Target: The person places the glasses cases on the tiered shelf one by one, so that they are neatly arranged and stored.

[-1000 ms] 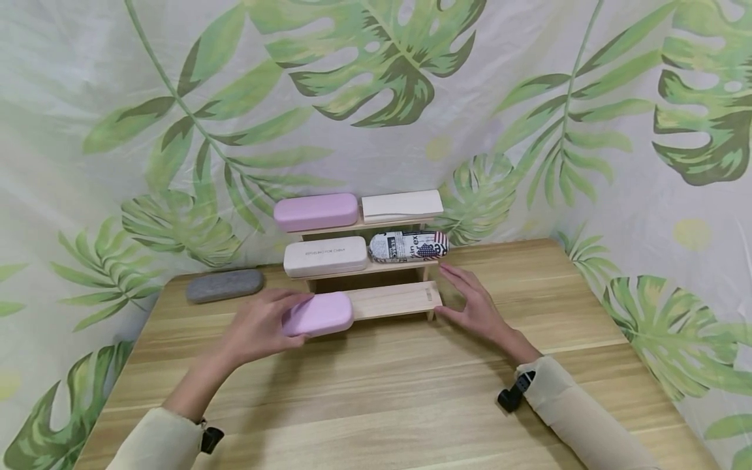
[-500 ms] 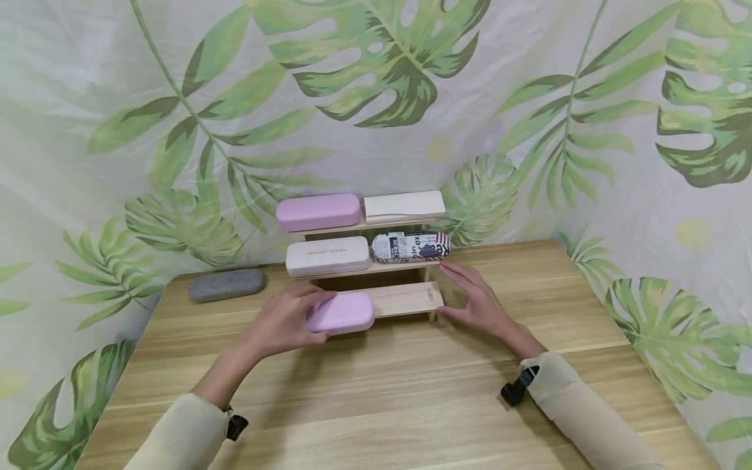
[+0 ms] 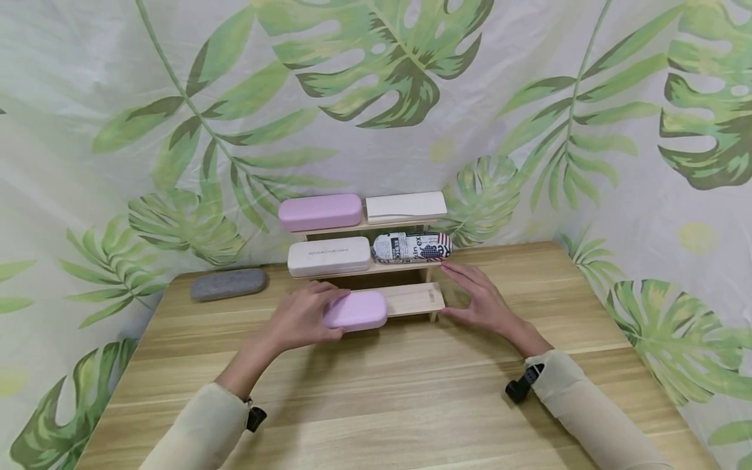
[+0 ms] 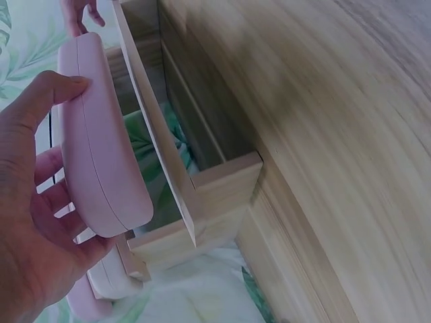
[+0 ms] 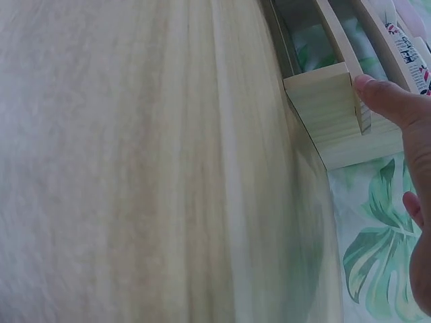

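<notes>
My left hand (image 3: 305, 318) grips a lilac glasses case (image 3: 355, 310) by its left end, thumb at the near side and fingers at the far side. The case is over the left part of the bottom step of a wooden three-step rack (image 3: 414, 299); in the left wrist view the pink case (image 4: 101, 141) appears slightly apart from the step board (image 4: 158, 134). My right hand (image 3: 478, 300) rests against the rack's right end, fingers fairly straight. In the right wrist view its thumb (image 5: 384, 97) touches the end of a step.
A lilac case (image 3: 320, 211) and a white case (image 3: 405, 207) lie on the top step. On the middle step are a white lettered case (image 3: 329, 256) and a newsprint-patterned case (image 3: 412, 247). A grey case (image 3: 229, 284) lies on the table (image 3: 376, 405) at left. Leaf-patterned cloth hangs behind.
My left hand has moved the lilac case to the right along the bottom step, covering more of its board. The right hand stays at the rack's right end.
</notes>
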`<state>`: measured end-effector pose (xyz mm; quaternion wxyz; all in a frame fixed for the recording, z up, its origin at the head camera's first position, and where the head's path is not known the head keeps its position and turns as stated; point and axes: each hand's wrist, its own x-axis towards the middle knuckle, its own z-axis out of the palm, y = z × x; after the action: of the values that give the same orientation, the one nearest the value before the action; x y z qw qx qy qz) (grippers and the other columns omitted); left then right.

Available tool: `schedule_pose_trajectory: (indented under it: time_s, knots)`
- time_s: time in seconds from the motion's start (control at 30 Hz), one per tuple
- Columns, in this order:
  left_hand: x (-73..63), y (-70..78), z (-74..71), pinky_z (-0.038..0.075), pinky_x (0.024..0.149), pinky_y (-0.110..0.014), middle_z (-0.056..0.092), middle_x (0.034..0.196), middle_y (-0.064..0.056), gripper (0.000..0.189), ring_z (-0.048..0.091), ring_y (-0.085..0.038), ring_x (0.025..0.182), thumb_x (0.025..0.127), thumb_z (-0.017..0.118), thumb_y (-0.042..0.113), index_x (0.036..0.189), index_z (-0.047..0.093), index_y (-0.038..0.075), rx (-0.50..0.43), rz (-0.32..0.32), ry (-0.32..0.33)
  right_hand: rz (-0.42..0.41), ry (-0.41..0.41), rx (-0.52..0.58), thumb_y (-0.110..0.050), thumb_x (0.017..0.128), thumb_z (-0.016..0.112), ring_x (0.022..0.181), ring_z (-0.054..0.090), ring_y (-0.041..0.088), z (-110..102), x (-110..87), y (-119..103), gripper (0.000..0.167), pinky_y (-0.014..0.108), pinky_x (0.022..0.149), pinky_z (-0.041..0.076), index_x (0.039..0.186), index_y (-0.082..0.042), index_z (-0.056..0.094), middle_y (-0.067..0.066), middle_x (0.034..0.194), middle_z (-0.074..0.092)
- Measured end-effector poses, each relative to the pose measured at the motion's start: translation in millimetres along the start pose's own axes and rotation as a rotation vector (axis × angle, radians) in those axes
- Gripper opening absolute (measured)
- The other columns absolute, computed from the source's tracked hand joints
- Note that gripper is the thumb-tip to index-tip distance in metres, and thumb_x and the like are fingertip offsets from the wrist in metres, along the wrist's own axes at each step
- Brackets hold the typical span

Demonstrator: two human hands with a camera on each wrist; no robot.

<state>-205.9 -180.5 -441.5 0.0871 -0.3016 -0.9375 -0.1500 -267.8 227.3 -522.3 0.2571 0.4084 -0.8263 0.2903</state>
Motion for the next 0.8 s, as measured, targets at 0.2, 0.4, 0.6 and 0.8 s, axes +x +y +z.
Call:
schedule_pose_trajectory:
  time_s: [0.2, 0.4, 0.6, 0.8]
  knots:
    - [8.2, 8.2, 4.7, 0.050, 0.063, -0.042, 0.074, 0.128, -0.008, 0.075, 0.067, -0.028, 0.110, 0.069, 0.092, 0.043, 0.136, 0.073, 0.018, 0.022, -0.048, -0.018, 0.001, -0.024, -0.013, -0.027, 0.061, 0.102, 0.134, 0.056, 0.040, -3, 0.0, 1, 0.101, 0.055, 0.115, 0.041, 0.146, 0.005, 0.058, 0.020, 0.152, 0.057]
    - [17.4, 14.2, 10.1, 0.055, 0.069, -0.043, 0.073, 0.130, -0.010, 0.075, 0.067, -0.028, 0.114, 0.069, 0.092, 0.042, 0.137, 0.072, 0.015, 0.007, -0.043, -0.031, 0.006, -0.047, -0.022, -0.029, 0.062, 0.102, 0.136, 0.055, 0.037, -4, 0.1, 2, 0.101, 0.053, 0.117, 0.040, 0.147, 0.003, 0.058, 0.016, 0.153, 0.057]
    - [24.8, 17.8, 14.4, 0.055, 0.073, -0.044, 0.073, 0.130, -0.009, 0.073, 0.066, -0.028, 0.116, 0.071, 0.089, 0.042, 0.137, 0.072, 0.015, 0.015, -0.024, -0.030, -0.018, -0.032, -0.026, -0.028, 0.060, 0.103, 0.134, 0.057, 0.040, -5, 0.7, 4, 0.102, 0.059, 0.113, 0.043, 0.147, 0.002, 0.058, 0.019, 0.150, 0.059]
    - [30.2, 20.3, 17.0, 0.057, 0.075, -0.046, 0.073, 0.131, -0.008, 0.071, 0.065, -0.029, 0.119, 0.073, 0.088, 0.043, 0.137, 0.072, 0.015, 0.021, -0.014, -0.022, -0.005, -0.041, -0.039, -0.030, 0.061, 0.103, 0.134, 0.057, 0.038, -6, 1.5, 6, 0.105, 0.054, 0.115, 0.042, 0.150, 0.000, 0.057, 0.017, 0.152, 0.059]
